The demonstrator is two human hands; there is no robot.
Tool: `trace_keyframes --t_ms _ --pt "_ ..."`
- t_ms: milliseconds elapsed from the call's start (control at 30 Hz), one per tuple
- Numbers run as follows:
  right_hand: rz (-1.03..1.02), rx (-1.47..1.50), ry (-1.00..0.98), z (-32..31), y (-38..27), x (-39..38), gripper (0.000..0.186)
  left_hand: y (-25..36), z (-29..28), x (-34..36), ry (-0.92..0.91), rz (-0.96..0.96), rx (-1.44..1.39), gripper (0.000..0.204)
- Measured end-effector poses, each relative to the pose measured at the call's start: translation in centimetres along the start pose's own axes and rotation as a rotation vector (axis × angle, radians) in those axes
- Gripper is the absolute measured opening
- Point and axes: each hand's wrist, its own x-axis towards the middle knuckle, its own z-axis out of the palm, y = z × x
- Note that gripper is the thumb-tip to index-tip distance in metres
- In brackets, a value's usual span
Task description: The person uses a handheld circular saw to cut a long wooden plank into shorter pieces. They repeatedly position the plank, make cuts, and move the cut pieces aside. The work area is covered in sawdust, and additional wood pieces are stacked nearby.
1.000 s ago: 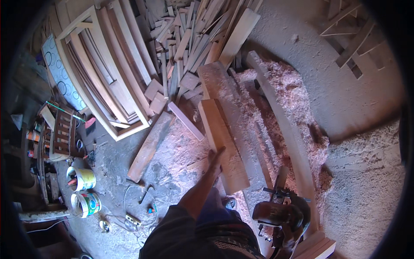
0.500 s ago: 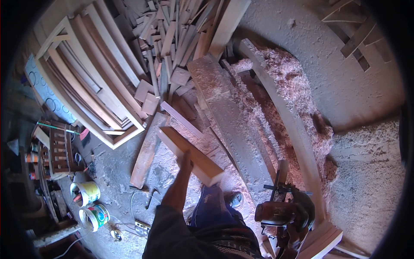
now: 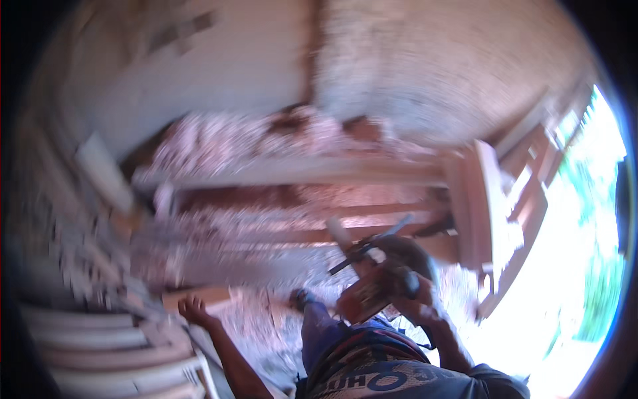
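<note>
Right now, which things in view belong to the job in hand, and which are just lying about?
In use, judging by the hands:
dark reddish-brown handheld power tool, in the right hand
tan wooden board at the left hand, contact unclear

Apparently lying about:
pinkish heap of loose wood shavings
long pale wooden frames, lower left

Woodwkg shop: pinkish shavings [image 3: 219, 143] heaped far side, wood frames [image 3: 119, 380] near left, boards [image 3: 490, 199] right, handheld pwr tool [image 3: 364, 294].

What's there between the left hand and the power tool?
In the head view, between the left hand and the power tool: part of a board, pale floor, a foot and a blue-trousered leg. Motion blur hides finer detail.
</note>
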Motion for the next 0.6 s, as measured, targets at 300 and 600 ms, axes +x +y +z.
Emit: trace_keyframes --t_ms 300,600 --pt "0.015 0.009 0.226 -3.0 6.5 -5.2 0.055 -0.8 27.9 -17.6 -0.945 -0.065 0.211 0.049" --pt "0.011 0.212 0.355 -7.6 15.9 -10.1 0.057 -6.4 35.6 -68.3 -1.907 -0.692 0.694 0.103"
